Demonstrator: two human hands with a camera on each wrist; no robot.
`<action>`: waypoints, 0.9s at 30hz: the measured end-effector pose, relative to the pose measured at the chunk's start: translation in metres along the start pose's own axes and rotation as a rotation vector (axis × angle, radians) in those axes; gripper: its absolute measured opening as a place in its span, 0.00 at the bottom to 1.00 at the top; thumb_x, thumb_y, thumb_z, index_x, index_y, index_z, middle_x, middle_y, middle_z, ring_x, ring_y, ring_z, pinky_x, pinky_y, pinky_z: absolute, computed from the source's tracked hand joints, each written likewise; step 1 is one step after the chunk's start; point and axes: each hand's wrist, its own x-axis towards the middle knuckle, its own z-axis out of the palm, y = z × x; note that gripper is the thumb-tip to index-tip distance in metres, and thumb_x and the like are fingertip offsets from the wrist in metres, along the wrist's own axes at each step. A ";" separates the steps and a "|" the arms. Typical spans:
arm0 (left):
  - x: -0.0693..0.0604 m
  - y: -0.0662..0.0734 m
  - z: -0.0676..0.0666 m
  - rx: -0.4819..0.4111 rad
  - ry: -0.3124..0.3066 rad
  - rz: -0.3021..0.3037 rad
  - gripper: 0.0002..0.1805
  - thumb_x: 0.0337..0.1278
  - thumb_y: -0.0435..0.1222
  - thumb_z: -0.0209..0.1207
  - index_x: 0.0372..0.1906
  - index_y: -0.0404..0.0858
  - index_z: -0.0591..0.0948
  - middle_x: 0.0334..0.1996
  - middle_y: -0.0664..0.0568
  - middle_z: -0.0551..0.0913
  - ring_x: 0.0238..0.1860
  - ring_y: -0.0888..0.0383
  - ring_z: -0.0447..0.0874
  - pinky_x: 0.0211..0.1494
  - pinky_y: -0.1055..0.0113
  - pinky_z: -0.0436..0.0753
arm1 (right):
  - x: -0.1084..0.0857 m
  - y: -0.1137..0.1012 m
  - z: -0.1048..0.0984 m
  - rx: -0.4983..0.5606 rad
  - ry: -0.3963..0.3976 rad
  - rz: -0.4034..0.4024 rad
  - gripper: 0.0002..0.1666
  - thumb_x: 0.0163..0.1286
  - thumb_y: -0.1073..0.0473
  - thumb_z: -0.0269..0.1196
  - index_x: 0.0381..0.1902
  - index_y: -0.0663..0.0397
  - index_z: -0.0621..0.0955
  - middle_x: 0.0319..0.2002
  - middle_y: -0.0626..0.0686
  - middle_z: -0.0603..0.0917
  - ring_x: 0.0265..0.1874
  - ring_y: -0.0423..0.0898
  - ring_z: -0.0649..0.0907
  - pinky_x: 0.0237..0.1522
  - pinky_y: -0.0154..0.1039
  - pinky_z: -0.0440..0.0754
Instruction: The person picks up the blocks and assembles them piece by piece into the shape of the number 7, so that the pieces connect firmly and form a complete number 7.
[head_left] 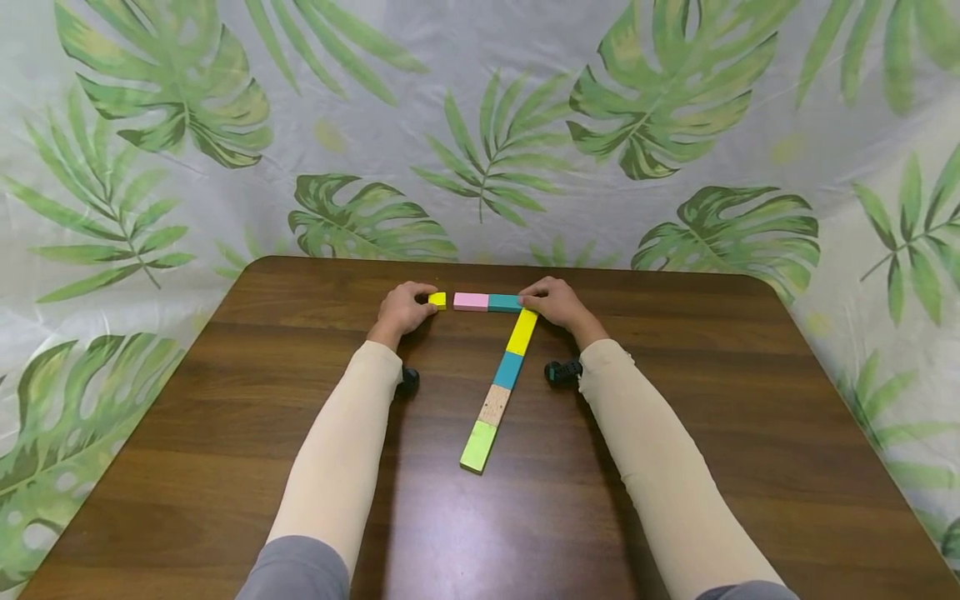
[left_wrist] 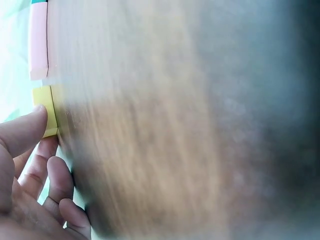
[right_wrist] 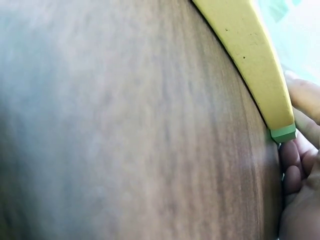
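At the far side of the table my left hand (head_left: 402,310) pinches a small yellow block (head_left: 438,301) between thumb and fingers. In the left wrist view that yellow block (left_wrist: 46,111) is a short gap away from a pink block (left_wrist: 39,42). The pink block (head_left: 471,302) touches a teal block (head_left: 504,303) in one row. My right hand (head_left: 557,302) holds the teal block's right end, which its fingers partly hide. From that end a slanting line runs toward me: a long yellow block (head_left: 522,332), a teal-blue block (head_left: 508,370), a bare wood block (head_left: 494,405) and a lime-green block (head_left: 478,446).
The brown wooden table (head_left: 262,433) has its far edge just beyond the hands. A leaf-patterned cloth (head_left: 495,150) hangs behind it. Dark wrist cameras (head_left: 562,372) sit under the cream sleeves (head_left: 652,458).
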 end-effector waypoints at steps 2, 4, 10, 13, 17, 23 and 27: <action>0.001 0.001 0.000 0.000 0.004 0.000 0.24 0.69 0.41 0.57 0.68 0.48 0.75 0.73 0.45 0.67 0.74 0.40 0.63 0.74 0.44 0.64 | 0.000 -0.001 -0.001 0.003 0.002 -0.004 0.22 0.76 0.50 0.57 0.60 0.56 0.81 0.68 0.60 0.70 0.66 0.60 0.69 0.67 0.57 0.70; 0.002 0.002 0.001 -0.006 0.012 -0.002 0.24 0.68 0.41 0.58 0.68 0.49 0.75 0.73 0.46 0.67 0.74 0.40 0.63 0.74 0.44 0.64 | 0.000 -0.001 -0.001 0.002 0.006 -0.005 0.22 0.76 0.50 0.57 0.60 0.56 0.81 0.68 0.60 0.70 0.67 0.60 0.69 0.67 0.57 0.70; 0.004 0.006 0.006 -0.004 0.011 0.006 0.25 0.68 0.41 0.58 0.69 0.50 0.75 0.74 0.47 0.68 0.74 0.42 0.63 0.74 0.45 0.65 | 0.000 0.001 0.000 -0.006 -0.001 -0.004 0.22 0.76 0.50 0.56 0.60 0.55 0.81 0.68 0.60 0.70 0.67 0.60 0.69 0.67 0.58 0.70; 0.005 0.009 0.008 -0.003 0.005 0.014 0.25 0.68 0.41 0.58 0.68 0.50 0.75 0.74 0.47 0.68 0.74 0.42 0.63 0.74 0.45 0.65 | 0.000 0.001 0.000 -0.002 -0.001 -0.007 0.22 0.76 0.50 0.56 0.60 0.55 0.81 0.68 0.60 0.70 0.67 0.60 0.70 0.67 0.58 0.71; 0.006 0.012 0.009 -0.008 0.006 0.010 0.24 0.68 0.41 0.58 0.68 0.50 0.75 0.74 0.47 0.67 0.74 0.42 0.62 0.74 0.44 0.66 | 0.000 0.001 0.000 0.010 0.005 -0.003 0.22 0.76 0.50 0.56 0.60 0.55 0.82 0.68 0.60 0.70 0.66 0.60 0.70 0.67 0.58 0.71; 0.006 0.012 0.010 -0.010 0.004 0.007 0.24 0.69 0.41 0.57 0.68 0.50 0.75 0.74 0.47 0.67 0.75 0.42 0.62 0.74 0.44 0.65 | 0.000 0.000 -0.001 0.022 0.005 0.005 0.22 0.75 0.50 0.57 0.59 0.55 0.82 0.68 0.59 0.70 0.67 0.60 0.69 0.68 0.57 0.70; 0.005 0.012 0.011 -0.010 0.001 0.001 0.24 0.69 0.41 0.57 0.69 0.50 0.75 0.74 0.47 0.66 0.75 0.42 0.61 0.74 0.44 0.65 | 0.001 0.001 0.001 0.019 0.003 0.000 0.22 0.76 0.50 0.57 0.60 0.55 0.82 0.69 0.60 0.69 0.67 0.61 0.69 0.68 0.58 0.70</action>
